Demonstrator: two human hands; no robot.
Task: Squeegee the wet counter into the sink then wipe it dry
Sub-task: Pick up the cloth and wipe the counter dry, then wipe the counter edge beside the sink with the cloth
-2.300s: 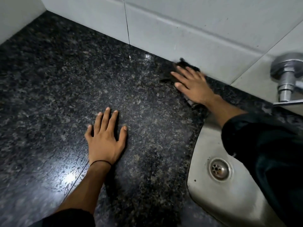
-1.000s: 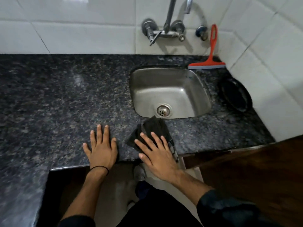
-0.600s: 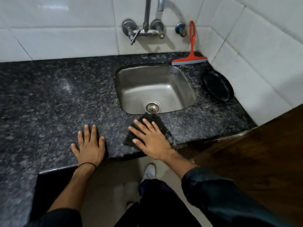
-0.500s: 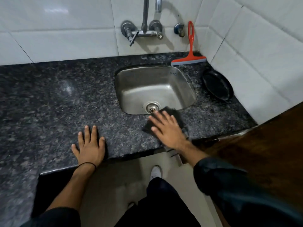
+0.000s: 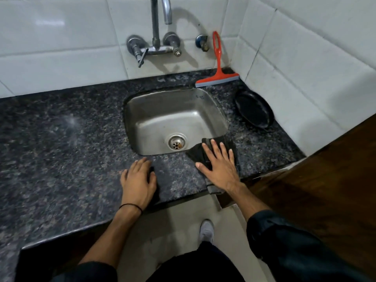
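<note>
A dark speckled granite counter [image 5: 61, 143] surrounds a steel sink [image 5: 175, 110] with a drain. My right hand [image 5: 218, 166] lies flat, fingers spread, pressing a dark cloth [image 5: 196, 154] onto the counter at the sink's front right corner; one end of the cloth hangs over the counter's front edge. My left hand [image 5: 138, 182] rests palm down on the counter in front of the sink, fingers slightly curled, holding nothing. A red squeegee [image 5: 217, 77] leans against the tiled wall behind the sink's right corner.
A wall-mounted tap [image 5: 155, 45] stands over the sink's back edge. A black pan [image 5: 254, 111] lies on the counter to the right of the sink, by the side wall. A brown wooden surface [image 5: 325, 180] borders the counter on the right. My shoe [image 5: 206, 231] shows on the floor.
My right hand has slid the cloth rightward along the front strip of counter to the sink's front right corner. My left hand has shifted right, closer to the sink.
</note>
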